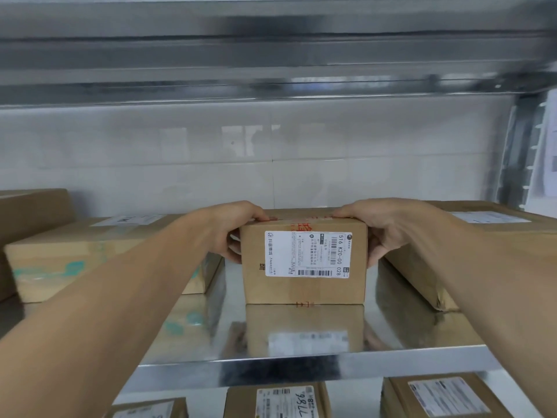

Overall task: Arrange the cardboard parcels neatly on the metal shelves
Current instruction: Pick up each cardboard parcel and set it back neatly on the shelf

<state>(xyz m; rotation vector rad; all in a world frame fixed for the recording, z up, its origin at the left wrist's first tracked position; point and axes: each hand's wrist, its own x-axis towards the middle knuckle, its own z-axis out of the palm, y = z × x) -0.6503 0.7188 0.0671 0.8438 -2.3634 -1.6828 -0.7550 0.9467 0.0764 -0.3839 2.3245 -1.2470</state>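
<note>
resting on its base on the steel shelf [301, 362], the middle parcel [304, 285] is set mid-shelf, a little back from the front rim. its labelled face is turned toward the camera and the long axis of that face runs left to right; depth toward the wall cannot be told. the white shipping label [307, 254] is stuck on sideways, so the print reads top to bottom.

the left hand [232, 230] is clamped on the parcel's left end, thumb on the top edge and fingers curled round the side. the right hand [379, 230] is clamped on the right end in the same way.

on the same shelf, a flat parcel [75, 260] with teal print lies to the left, a taller box [30, 212] at the far left, and a wide flat parcel [482, 236] to the right; both flat ones lie just beside the held one, with gaps between. three labelled parcels [277, 401] are seen on the tier below.

all boxes are plain brown corrugated card, rectangular, taped. the shelf is polished metal, mirror-like, and the boxes are reflected in it. a glossy white tiled wall [271, 146] is behind, an upper steel tier [271, 55] above.
</note>
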